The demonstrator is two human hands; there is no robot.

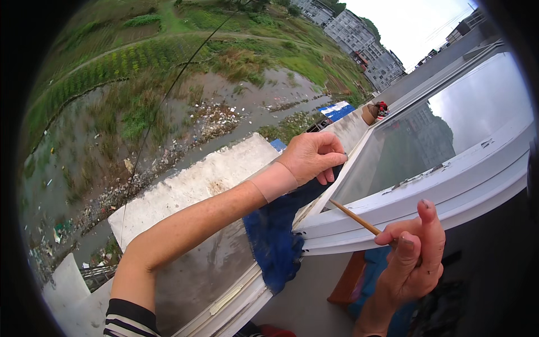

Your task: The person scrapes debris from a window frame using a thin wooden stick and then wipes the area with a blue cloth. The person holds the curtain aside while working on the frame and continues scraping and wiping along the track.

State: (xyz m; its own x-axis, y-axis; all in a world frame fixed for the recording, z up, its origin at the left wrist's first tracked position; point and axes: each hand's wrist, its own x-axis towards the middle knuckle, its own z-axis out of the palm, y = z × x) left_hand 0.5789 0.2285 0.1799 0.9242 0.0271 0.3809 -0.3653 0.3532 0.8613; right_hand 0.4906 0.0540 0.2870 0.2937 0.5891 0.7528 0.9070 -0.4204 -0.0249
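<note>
My right hand (410, 252) holds a thin, pointed wooden stick (358, 217). Its tip points up and left towards the corner of a white window frame (421, 198), close to the glass pane (404, 147). Bare forearm stretched out over the sill, my left hand (313, 158) is beside the frame's left edge, thumb against curled fingers. Whether anything small is pinched there is hidden. Below that hand a dark blue cloth (273, 244) drapes across the sill (236, 299) near the frame corner. Dark flakes and marks (417, 177) lie along the frame's lower rail.
Outside, a pale stained ledge (202, 189) juts out above a littered, muddy stream bank (168, 160). A dark cable (185, 67) crosses the view. Farther along the wall sits a brown and red object (374, 113). Indoors, a blue cloth (372, 274) is below my right hand.
</note>
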